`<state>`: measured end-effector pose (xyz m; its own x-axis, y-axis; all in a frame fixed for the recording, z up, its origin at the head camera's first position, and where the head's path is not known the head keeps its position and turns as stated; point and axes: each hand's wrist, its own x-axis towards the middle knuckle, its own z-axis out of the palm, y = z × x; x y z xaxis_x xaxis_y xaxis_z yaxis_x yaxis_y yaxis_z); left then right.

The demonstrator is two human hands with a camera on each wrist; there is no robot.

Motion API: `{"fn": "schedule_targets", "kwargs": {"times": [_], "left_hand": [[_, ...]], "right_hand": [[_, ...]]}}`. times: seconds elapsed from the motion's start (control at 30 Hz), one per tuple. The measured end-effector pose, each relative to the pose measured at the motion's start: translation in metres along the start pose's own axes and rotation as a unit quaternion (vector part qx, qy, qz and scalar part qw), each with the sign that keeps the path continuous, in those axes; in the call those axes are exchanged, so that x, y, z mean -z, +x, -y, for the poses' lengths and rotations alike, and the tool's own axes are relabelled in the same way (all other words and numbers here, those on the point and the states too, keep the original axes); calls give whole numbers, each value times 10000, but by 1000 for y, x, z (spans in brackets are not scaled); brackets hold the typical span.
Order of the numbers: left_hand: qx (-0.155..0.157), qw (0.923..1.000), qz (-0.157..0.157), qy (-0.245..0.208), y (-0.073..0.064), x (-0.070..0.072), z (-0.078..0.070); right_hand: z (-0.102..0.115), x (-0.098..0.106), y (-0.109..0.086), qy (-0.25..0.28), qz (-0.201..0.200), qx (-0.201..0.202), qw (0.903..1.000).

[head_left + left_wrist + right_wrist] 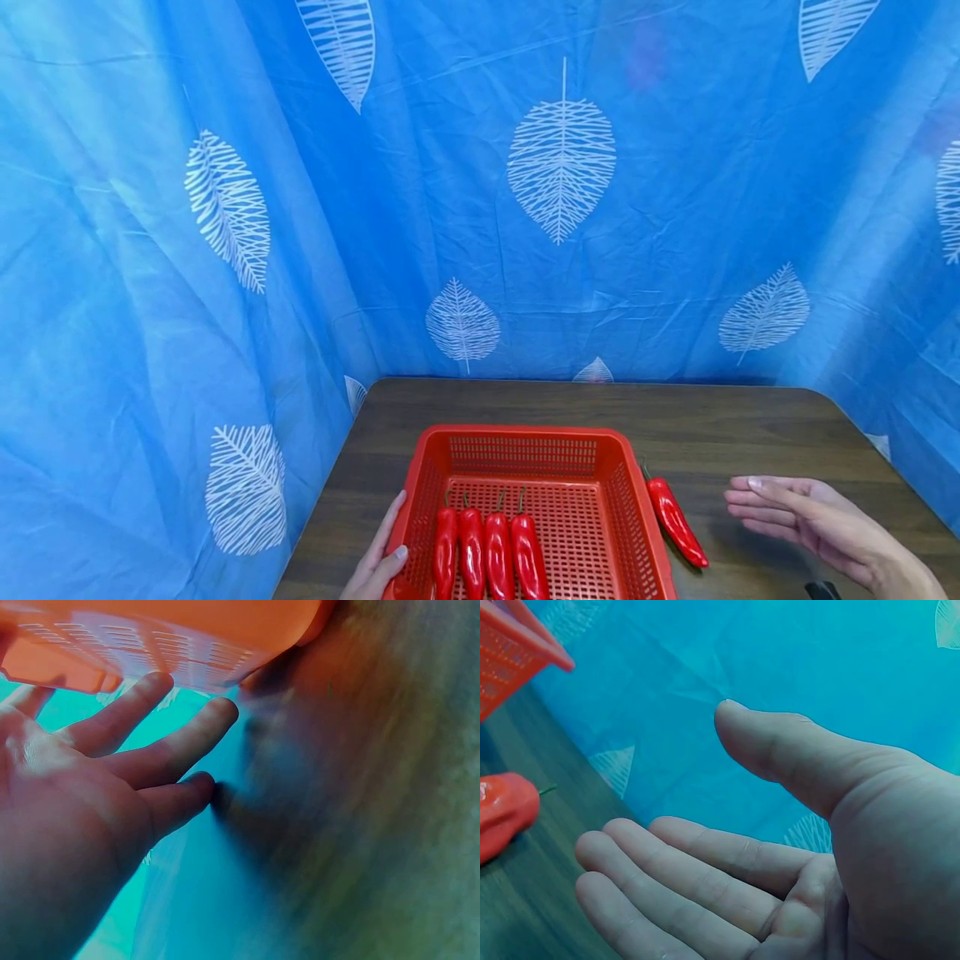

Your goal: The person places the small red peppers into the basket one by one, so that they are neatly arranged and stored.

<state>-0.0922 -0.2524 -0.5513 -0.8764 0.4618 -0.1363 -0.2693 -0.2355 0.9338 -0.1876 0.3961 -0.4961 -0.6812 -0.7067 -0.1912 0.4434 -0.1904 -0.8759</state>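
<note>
A red plastic basket (pixel 525 435) stands on the table, holding several red chili peppers (pixel 471 554) side by side on its left half, stems pointing away. My left hand (pixel 378 554) touches the basket's left side; in the left wrist view its fingers (pixel 169 754) are spread and nearly straight beside the slotted wall. Outside the basket, to its right, one more red chili pepper (pixel 677 521) lies on the table. Right of that pepper hovers my right hand (pixel 798 517), holding nothing, fingers extended and thumb apart from them in the right wrist view.
The dark wood-grain table (pixel 720 417) reaches back to a blue curtain (pixel 660 208) with white leaf prints, which also hangs along both sides. A small black object (pixel 822 590) shows at the bottom edge near the right wrist.
</note>
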Motion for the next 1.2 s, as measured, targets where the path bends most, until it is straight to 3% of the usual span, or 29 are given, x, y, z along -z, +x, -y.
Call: {"fn": "schedule_targets", "kwargs": {"times": [0.2, 0.37, 0.67, 0.77, 1.0, 1.2], "left_hand": [[-159, 9996, 249, 25, 0, 4, 1], [-110, 9999, 93, 38, 0, 3, 1], [-138, 9999, -39, 15, -1, -1, 0], [-110, 9999, -89, 0, 0, -1, 0], [-85, 10000, -31, -19, -1, 0, 0], [-63, 9999, -115, -16, 0, -1, 0]], "right_hand": [[-3, 5, 4, -416, -571, -303, 9970], [-5, 7, 11, -871, -937, -508, 9905], [-11, 0, 37, -2050, -1735, -850, 9595], [-13, -5, 48, -2479, -1945, -950, 9443], [-15, -22, 74, -3459, -2962, -1613, 8756], [-13, -34, 87, -4142, -3081, -1611, 8412]]}}
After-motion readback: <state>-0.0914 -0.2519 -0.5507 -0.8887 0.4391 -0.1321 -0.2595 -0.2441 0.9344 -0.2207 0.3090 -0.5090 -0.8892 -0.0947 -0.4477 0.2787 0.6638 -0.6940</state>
